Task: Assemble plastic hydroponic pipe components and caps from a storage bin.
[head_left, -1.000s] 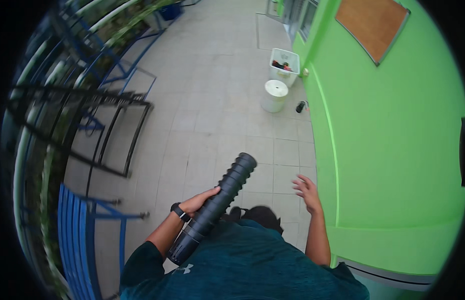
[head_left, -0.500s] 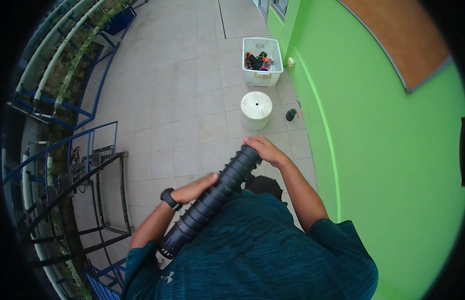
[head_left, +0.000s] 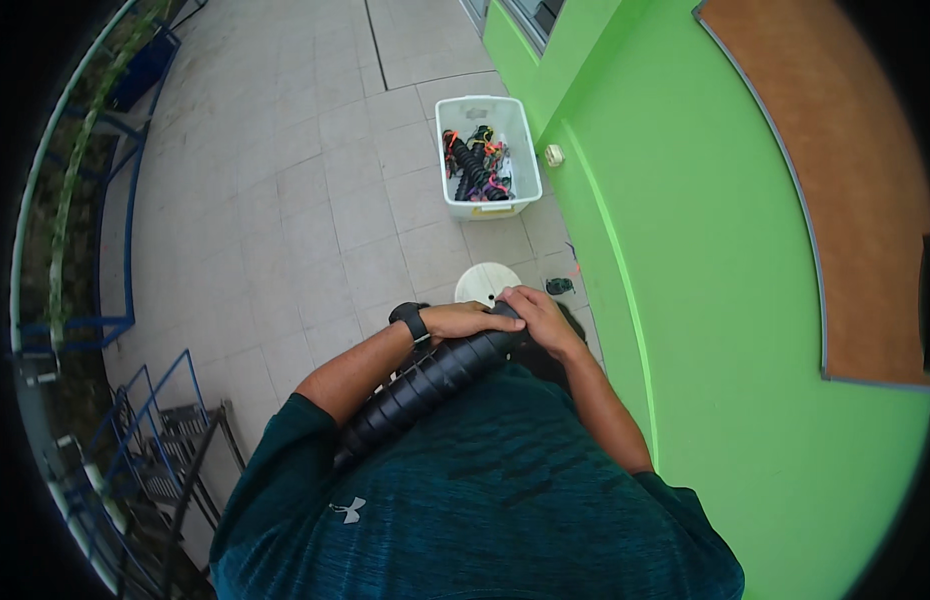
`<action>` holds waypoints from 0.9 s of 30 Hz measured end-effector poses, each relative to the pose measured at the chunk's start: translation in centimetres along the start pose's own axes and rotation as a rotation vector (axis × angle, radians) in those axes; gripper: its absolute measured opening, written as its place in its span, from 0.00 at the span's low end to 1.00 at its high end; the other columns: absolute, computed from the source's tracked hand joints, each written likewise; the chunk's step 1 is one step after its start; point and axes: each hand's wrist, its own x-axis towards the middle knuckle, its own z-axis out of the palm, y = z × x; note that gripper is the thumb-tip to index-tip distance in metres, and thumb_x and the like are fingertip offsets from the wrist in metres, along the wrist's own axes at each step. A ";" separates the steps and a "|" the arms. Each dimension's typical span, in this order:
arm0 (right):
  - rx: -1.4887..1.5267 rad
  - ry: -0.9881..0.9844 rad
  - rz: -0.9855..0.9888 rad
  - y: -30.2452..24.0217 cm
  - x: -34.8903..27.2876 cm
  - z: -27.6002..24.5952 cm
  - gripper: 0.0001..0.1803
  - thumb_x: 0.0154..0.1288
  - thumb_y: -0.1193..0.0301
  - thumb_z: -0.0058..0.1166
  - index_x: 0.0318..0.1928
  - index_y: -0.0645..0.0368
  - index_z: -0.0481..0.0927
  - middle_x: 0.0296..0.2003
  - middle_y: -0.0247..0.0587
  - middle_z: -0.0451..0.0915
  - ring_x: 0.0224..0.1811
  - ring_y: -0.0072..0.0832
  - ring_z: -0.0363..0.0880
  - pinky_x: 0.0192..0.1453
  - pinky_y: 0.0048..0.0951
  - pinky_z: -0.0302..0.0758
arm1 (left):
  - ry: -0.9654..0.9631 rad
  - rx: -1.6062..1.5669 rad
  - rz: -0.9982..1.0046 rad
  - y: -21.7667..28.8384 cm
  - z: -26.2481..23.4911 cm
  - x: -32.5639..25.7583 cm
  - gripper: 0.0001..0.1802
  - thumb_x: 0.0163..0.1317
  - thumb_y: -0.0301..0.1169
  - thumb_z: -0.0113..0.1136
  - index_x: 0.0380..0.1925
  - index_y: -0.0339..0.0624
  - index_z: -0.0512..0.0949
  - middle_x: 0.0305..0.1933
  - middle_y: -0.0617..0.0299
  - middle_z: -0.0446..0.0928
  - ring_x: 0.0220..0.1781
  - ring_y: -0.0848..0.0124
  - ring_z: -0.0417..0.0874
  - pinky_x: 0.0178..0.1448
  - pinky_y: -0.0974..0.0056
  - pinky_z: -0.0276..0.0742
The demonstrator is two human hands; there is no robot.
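A long black ribbed tube (head_left: 435, 383) slants across the front of my body; its evenly spaced rims look like a stack of nested black pots. My left hand (head_left: 473, 320) lies over its upper end, fingers reaching toward my other hand. Closed around the tip from the far side is my right hand (head_left: 535, 314), with both hands nearly touching. The tube's lower end is tucked against my left arm and hidden there. Just beyond my hands, a round white container with a small dark hole in its lid (head_left: 482, 284) is partly covered by them.
Farther ahead stands a white plastic bin (head_left: 533, 165) holding dark ribbed pieces and colourful cords. A small dark object (head_left: 560, 286) lies near the green wall (head_left: 705, 300). Blue and black metal frames (head_left: 175, 450) line the left side of the tiled floor (head_left: 285, 220).
My left hand has slid up the tube from its middle to the upper end, beside my right hand. The view has shifted, so the bin and the white container appear lower.
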 end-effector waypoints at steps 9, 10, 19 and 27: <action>-0.023 -0.071 -0.198 -13.8 42.3 -21.9 0.19 0.72 0.59 0.50 0.45 0.64 0.81 0.37 0.36 0.80 0.43 0.22 0.76 0.50 0.26 0.72 | 0.103 -0.128 0.002 23.2 -33.9 24.4 0.33 0.61 0.55 0.62 0.45 0.29 0.79 0.38 0.54 0.82 0.35 0.69 0.84 0.40 0.67 0.81; 0.043 -0.107 -0.282 -14.3 48.0 -24.8 0.17 0.72 0.60 0.51 0.46 0.63 0.79 0.38 0.34 0.79 0.44 0.22 0.76 0.52 0.25 0.71 | -0.056 -0.523 0.005 24.3 -37.9 27.5 0.32 0.63 0.53 0.60 0.50 0.32 0.77 0.40 0.50 0.83 0.36 0.64 0.86 0.43 0.62 0.84; 0.643 -0.220 0.214 3.9 86.8 -48.2 0.16 0.68 0.64 0.60 0.51 0.54 0.72 0.51 0.38 0.76 0.55 0.26 0.73 0.62 0.31 0.68 | 0.047 -1.309 0.153 17.3 -62.8 56.2 0.41 0.64 0.62 0.47 0.58 0.34 0.72 0.44 0.41 0.81 0.37 0.49 0.86 0.41 0.52 0.84; 0.969 -0.004 0.296 38.4 108.2 -49.4 0.39 0.66 0.46 0.53 0.64 0.65 0.66 0.55 0.55 0.75 0.49 0.43 0.80 0.57 0.41 0.75 | 0.138 -1.260 0.124 -4.3 -90.2 87.8 0.36 0.67 0.59 0.47 0.56 0.35 0.73 0.38 0.40 0.81 0.31 0.47 0.86 0.35 0.51 0.84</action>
